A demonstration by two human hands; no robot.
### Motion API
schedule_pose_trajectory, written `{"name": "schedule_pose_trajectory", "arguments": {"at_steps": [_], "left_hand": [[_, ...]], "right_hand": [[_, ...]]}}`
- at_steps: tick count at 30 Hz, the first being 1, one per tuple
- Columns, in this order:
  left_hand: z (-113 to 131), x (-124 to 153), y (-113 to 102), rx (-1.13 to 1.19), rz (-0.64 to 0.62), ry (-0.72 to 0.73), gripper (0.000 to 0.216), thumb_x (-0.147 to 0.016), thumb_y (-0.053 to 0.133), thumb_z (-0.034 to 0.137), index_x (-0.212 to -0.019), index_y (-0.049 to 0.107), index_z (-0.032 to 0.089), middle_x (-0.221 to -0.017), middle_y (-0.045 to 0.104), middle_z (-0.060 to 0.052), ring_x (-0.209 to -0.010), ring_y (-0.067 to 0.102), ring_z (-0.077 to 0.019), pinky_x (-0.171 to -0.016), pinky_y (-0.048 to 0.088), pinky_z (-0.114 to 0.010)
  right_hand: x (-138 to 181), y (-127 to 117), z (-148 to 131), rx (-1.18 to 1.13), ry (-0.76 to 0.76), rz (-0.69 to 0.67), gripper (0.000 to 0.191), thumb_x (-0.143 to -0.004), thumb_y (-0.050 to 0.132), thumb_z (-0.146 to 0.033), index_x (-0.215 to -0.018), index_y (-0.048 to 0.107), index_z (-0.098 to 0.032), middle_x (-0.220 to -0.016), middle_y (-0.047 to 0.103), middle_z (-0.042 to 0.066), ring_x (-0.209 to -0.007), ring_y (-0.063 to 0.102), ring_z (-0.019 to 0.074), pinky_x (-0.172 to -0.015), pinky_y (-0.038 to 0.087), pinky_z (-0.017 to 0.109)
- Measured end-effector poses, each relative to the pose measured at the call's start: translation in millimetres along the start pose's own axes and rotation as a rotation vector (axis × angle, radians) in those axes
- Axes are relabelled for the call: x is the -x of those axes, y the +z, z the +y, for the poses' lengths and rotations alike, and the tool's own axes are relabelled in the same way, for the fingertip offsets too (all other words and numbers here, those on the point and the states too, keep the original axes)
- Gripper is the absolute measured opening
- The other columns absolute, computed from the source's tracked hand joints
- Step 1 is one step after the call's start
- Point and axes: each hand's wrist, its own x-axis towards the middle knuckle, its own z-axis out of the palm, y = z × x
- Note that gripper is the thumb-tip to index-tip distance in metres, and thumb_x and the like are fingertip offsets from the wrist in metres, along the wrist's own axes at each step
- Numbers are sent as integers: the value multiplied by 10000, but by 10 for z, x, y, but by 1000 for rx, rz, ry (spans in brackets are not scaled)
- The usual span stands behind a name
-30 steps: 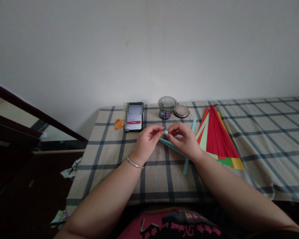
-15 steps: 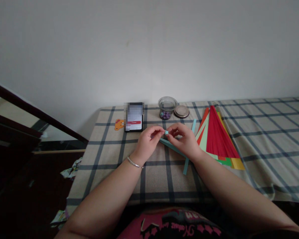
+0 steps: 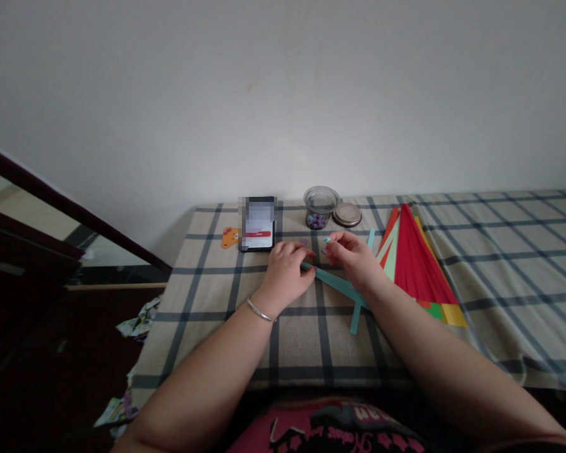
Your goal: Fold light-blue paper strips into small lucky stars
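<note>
My right hand (image 3: 356, 261) pinches a small folded teal paper piece (image 3: 327, 240) at its fingertips, held just in front of the clear jar (image 3: 319, 206). The jar has purple folded pieces in its bottom, and its lid (image 3: 347, 214) lies beside it. My left hand (image 3: 287, 269) rests knuckles up on the checked cloth. Its curled fingers press on the end of a teal paper strip (image 3: 336, 284). That strip runs under my right wrist and crosses a second teal strip (image 3: 357, 318).
A phone (image 3: 258, 223) lies at the back left, next to an orange bear sticker (image 3: 229, 237). A fan of red, green and yellow paper strips (image 3: 417, 264) lies to the right. The checked cloth (image 3: 207, 314) ends at the left edge, with paper scraps (image 3: 139, 324) on the dark floor beyond.
My hands have come apart. The right hand has moved toward the jar with the small teal piece, and the left hand has dropped onto the cloth at the strip's end.
</note>
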Motion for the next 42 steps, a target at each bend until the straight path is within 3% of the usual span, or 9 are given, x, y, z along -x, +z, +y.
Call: {"name": "schedule_pose_trajectory", "arguments": {"at_steps": [7, 17, 22, 29, 32, 36, 42], "left_hand": [[12, 15, -43, -9, -47, 30, 189, -751, 655, 248, -933, 690, 215, -1085, 632, -62, -1107, 508, -271, -989, 398, -425], [-10, 9, -41, -32, -68, 76, 129, -759, 606, 177, -855, 681, 218, -1064, 637, -45, -1069, 514, -254, -964, 411, -419], [-7, -3, -46, 0, -67, 91, 119, -757, 603, 154, -840, 670, 208, -1041, 645, -48, -1059, 520, -246, -949, 418, -401], [5, -44, -56, 133, -39, 131, 82, -779, 589, 143, -824, 627, 201, -810, 681, -17, -864, 559, -206, -892, 439, -383], [11, -42, -61, 205, -17, 130, 84, -769, 598, 134, -817, 618, 200, -801, 678, -17, -860, 554, -207, -868, 451, -374], [3, -29, -42, 360, 41, 28, 144, -743, 641, 142, -873, 613, 195, -886, 666, -40, -910, 575, -211, -846, 469, -362], [-41, -50, 24, 790, 68, -190, 209, -767, 655, 199, -947, 552, 174, -926, 650, -48, -871, 627, -174, -786, 482, -307]], "right_hand": [[-277, -76, -228, 132, -128, 108, 341, -681, 691, -490, -771, 517, -211, -473, 407, -96, -383, 350, 67, -389, 262, 211], [-598, -100, -241, 621, -253, 238, 216, -760, 620, -396, -800, 610, -185, -534, 502, -44, -466, 406, 97, -469, 263, 242], [-596, -89, -204, 556, -218, 232, 245, -763, 600, -417, -813, 609, -177, -542, 512, -39, -472, 419, 102, -476, 292, 241], [-579, -78, -202, 412, -187, 181, 268, -728, 620, -398, -876, 594, -176, -569, 519, -48, -495, 447, 99, -495, 325, 237], [-528, -66, -209, 320, -203, 145, 284, -712, 644, -388, -891, 572, -179, -568, 491, -63, -494, 439, 93, -491, 324, 232], [-407, -78, -196, 321, -215, 92, 268, -727, 642, -385, -893, 574, -185, -601, 499, -52, -515, 433, 90, -479, 326, 225], [-157, -70, -177, 345, -179, 47, 200, -740, 629, -345, -854, 581, -187, -702, 573, -11, -577, 490, 102, -510, 381, 230]]}}
